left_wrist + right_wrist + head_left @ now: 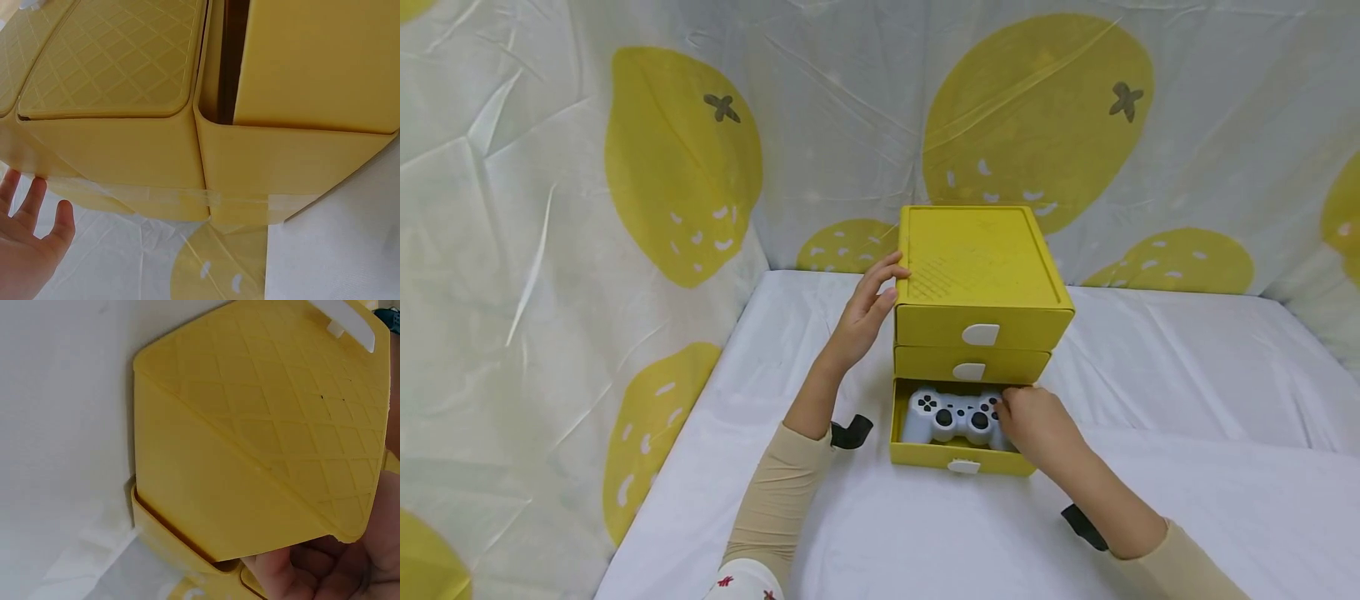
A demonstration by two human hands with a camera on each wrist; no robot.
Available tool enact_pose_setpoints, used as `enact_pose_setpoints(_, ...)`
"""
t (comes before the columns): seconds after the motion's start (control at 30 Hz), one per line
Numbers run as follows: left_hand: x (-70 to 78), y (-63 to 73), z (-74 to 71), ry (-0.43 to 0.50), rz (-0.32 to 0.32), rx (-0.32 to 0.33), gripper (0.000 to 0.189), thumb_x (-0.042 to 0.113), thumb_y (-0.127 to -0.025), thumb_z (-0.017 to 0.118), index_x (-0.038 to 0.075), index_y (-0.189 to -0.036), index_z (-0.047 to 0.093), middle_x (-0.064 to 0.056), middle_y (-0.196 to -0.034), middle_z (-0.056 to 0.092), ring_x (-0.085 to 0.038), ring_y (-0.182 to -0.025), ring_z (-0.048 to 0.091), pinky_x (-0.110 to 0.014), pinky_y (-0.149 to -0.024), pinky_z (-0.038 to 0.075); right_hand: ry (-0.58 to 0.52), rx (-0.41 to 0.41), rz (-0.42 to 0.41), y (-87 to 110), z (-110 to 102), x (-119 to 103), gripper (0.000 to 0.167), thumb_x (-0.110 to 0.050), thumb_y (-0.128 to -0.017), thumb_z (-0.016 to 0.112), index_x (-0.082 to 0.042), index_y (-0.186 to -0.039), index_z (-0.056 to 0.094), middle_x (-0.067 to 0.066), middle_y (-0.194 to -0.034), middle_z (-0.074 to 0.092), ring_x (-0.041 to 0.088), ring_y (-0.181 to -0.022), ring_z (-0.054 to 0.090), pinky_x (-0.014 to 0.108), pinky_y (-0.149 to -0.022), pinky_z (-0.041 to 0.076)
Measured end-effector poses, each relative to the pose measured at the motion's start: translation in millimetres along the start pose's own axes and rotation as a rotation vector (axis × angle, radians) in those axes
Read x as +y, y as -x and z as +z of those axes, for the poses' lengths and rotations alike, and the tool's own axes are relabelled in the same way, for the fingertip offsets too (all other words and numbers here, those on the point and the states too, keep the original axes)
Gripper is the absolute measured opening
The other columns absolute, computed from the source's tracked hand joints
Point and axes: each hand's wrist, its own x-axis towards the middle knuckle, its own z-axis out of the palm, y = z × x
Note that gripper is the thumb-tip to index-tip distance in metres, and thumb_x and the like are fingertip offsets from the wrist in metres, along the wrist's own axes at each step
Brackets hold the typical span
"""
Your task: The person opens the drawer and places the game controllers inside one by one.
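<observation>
A yellow cabinet of stacked drawers (973, 250) stands on the white surface, its bottom drawer (917, 455) pulled out. Inside that drawer lies a pale game controller (959, 422), buttons and sticks facing up. My right hand (1045, 429) reaches over the drawer's right side and grips the controller's right end with curled fingers, which hide that end. In the right wrist view, the drawer's wall (187, 481) covers the controller and part of the fingers. My left hand (857, 323) touches the cabinet's upper left side, its fingers extended.
The two upper drawers, with white pull tabs (981, 335), are closed. White cloth (1150, 367) lies under the cabinet. A lemon-patterned sheet (842, 125) hangs behind and to the left. Clear tape (156, 195) runs along the cabinet's side.
</observation>
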Motion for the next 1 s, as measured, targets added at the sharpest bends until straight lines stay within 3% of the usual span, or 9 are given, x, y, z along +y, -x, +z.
enact_pose_setpoints(0.13,-0.4,0.2,-0.5,-0.002,0.001,0.0,0.047,0.042,-0.103,0.041,0.004,-0.129,0.051,0.0,-0.155,0.031,-0.014,-0.143,0.024,-0.052,-0.107,0.03,0.001,0.168,-0.097,9.0,4,3,0.008,-0.005,-0.089,0.066,0.002,-0.085,0.067,0.008,-0.074,0.061,0.024,-0.067,0.057,0.039,-0.063,0.052)
enact_pose_setpoints(0.23,-0.8,0.2,-1.2,0.007,0.005,-0.002,0.042,0.035,-0.104,0.041,0.003,-0.13,0.051,-0.001,-0.155,0.031,-0.014,-0.143,0.023,-0.051,-0.108,0.03,-0.018,0.266,-0.144,17.1,7,4,0.012,-0.007,-0.086,0.071,0.002,-0.094,0.07,0.01,-0.087,0.067,0.027,-0.08,0.062,0.041,-0.069,0.055)
enact_pose_setpoints(0.37,-0.9,-0.3,-2.5,0.017,0.007,-0.003,0.032,0.018,-0.105,0.04,0.002,-0.13,0.051,-0.004,-0.155,0.03,-0.014,-0.144,0.021,-0.048,-0.11,0.029,-0.085,0.361,-0.2,28.3,11,3,0.01,-0.006,-0.082,0.075,-0.003,-0.091,0.072,0.003,-0.086,0.066,0.019,-0.078,0.059,0.034,-0.064,0.053)
enact_pose_setpoints(0.53,0.0,-1.3,-3.4,0.02,0.0,-0.003,0.031,0.006,-0.103,0.039,0.0,-0.131,0.049,-0.009,-0.156,0.028,-0.018,-0.145,0.02,-0.05,-0.11,0.028,-0.211,0.46,-0.329,39.1,17,0,0.013,-0.002,-0.076,0.076,-0.01,-0.086,0.072,-0.009,-0.08,0.061,0.01,-0.069,0.053,0.021,-0.058,0.047)
enact_pose_setpoints(0.7,0.1,-1.1,-3.9,0.023,-0.007,0.0,0.031,0.008,-0.103,0.039,0.001,-0.131,0.05,-0.007,-0.156,0.028,-0.016,-0.144,0.02,-0.049,-0.111,0.027,-0.266,0.499,-0.368,48.9,22,-6,0.02,0.002,-0.07,0.076,-0.014,-0.082,0.07,-0.016,-0.075,0.057,0.004,-0.066,0.051,0.014,-0.057,0.042)
enact_pose_setpoints(1.0,-2.0,-1.0,-3.8,0.012,0.005,0.005,0.041,0.034,-0.104,0.041,0.003,-0.129,0.051,-0.002,-0.154,0.031,-0.014,-0.143,0.022,-0.051,-0.109,0.028,-0.219,0.421,-0.362,58.2,31,-12,0.018,-0.001,-0.068,0.08,-0.014,-0.077,0.073,-0.013,-0.068,0.065,-0.002,-0.059,0.056,0.012,-0.052,0.043)
